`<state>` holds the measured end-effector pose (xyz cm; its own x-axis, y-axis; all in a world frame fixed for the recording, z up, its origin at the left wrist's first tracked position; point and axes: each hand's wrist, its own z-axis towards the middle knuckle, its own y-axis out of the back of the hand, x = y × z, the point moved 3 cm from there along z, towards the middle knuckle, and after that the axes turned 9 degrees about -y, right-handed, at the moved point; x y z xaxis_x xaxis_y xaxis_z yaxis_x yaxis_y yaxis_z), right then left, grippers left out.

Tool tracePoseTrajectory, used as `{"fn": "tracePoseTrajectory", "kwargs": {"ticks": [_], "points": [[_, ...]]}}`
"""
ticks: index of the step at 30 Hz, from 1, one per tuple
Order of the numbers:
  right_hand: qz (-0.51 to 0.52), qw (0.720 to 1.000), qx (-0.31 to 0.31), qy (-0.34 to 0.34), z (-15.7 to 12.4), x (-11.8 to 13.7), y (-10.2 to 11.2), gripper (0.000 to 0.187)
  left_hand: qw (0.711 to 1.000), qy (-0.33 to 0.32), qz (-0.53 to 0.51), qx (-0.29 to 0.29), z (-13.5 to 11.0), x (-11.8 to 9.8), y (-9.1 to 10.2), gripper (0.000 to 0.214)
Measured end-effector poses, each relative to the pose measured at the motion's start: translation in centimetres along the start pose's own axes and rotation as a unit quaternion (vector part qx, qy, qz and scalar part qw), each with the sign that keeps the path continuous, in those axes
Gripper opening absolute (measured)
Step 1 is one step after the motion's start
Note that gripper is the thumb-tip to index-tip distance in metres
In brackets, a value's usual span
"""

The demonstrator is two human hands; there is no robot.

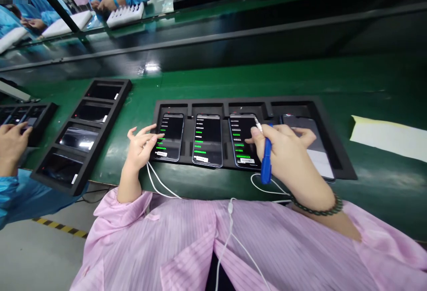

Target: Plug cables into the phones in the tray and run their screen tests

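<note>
Several phones lie in a black foam tray. My left hand, fingers spread, reaches over the leftmost phone, its fingertips at the screen's left edge. Next to it lies a second phone, with green and white text lines on its dark screen. My right hand is closed around a blue pen, over the right side of a third phone. A small white piece with a metallic tip sticks out by its thumb. Partly behind this hand, the rightmost phone shows a grey and white screen.
The black tray sits on a green bench. White cables run along its front. Left of it stands another tray of dark phones, with a co-worker's hand beyond. Paper lies right; people in blue work across the bench.
</note>
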<state>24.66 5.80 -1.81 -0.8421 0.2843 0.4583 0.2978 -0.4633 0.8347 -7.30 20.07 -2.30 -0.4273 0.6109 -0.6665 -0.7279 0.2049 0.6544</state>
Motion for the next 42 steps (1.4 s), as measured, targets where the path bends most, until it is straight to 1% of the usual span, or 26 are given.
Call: {"fn": "tracePoseTrajectory", "kwargs": {"ticks": [4, 7, 9, 11, 13, 15, 18, 23, 26, 29, 32, 35, 38, 40, 42], "points": [[-0.010, 1.000, 0.006, 0.015, -0.8, 0.3, 0.8, 0.050, 0.999, -0.031, 0.012, 0.006, -0.6, -0.1, 0.2, 0.037], [-0.024, 0.999, 0.003, 0.029, -0.7, 1.8, 0.4, 0.047, 0.999, -0.042, 0.017, -0.001, -0.6, -0.2, 0.1, 0.036], [-0.019, 0.997, 0.021, 0.067, -0.9, 3.6, -0.5, 0.041, 0.999, -0.041, 0.018, -0.011, -0.5, -0.2, 0.1, 0.037], [-0.005, 0.991, 0.059, 0.124, -1.3, 5.4, -1.5, 0.034, 0.999, -0.034, 0.019, -0.021, -0.4, -0.2, 0.0, 0.040], [0.002, 0.982, 0.092, 0.164, -1.9, 6.6, -2.2, 0.031, 0.999, -0.027, 0.018, -0.029, -0.4, -0.1, 0.1, 0.041], [0.005, 0.977, 0.116, 0.178, -2.5, 7.0, -2.2, 0.032, 0.999, -0.020, 0.014, -0.030, -0.4, -0.1, 0.1, 0.041], [0.017, 0.973, 0.130, 0.191, -3.4, 6.8, -1.4, 0.036, 1.000, -0.026, 0.002, -0.015, -0.5, -0.1, 0.1, 0.038], [0.017, 0.969, 0.103, 0.222, -4.3, 6.5, 0.0, 0.038, 0.997, -0.076, -0.010, -0.012, -0.8, -0.5, 0.5, 0.042], [0.004, 0.976, 0.074, 0.203, -3.2, 5.7, 0.6, 0.036, 0.995, -0.097, -0.005, -0.006, -0.8, -0.5, 0.5, 0.044], [-0.025, 0.991, 0.023, 0.128, -0.8, 3.6, 0.8, 0.037, 0.995, -0.094, 0.006, -0.024, -0.7, -0.4, 0.4, 0.046], [-0.060, 0.997, 0.006, 0.055, 1.4, 1.5, 0.1, 0.039, 0.996, -0.062, 0.022, -0.052, -0.5, -0.2, 0.1, 0.045], [-0.081, 0.996, 0.028, 0.034, 2.3, 0.4, -0.8, 0.038, 0.998, -0.004, 0.048, -0.050, -0.1, 0.1, -0.2, 0.045], [-0.087, 0.995, 0.034, 0.040, 2.2, 0.8, -0.7, 0.038, 0.996, 0.049, 0.070, -0.019, 0.6, 0.3, -0.4, 0.042], [-0.083, 0.995, 0.024, 0.057, 1.9, 1.9, -0.3, 0.035, 0.994, 0.074, 0.082, 0.007, 1.2, 0.2, -0.4, 0.039], [-0.079, 0.993, 0.035, 0.082, 1.8, 3.2, -0.2, 0.032, 0.992, 0.087, 0.090, 0.031, 1.7, 0.1, -0.4, 0.037]]}}
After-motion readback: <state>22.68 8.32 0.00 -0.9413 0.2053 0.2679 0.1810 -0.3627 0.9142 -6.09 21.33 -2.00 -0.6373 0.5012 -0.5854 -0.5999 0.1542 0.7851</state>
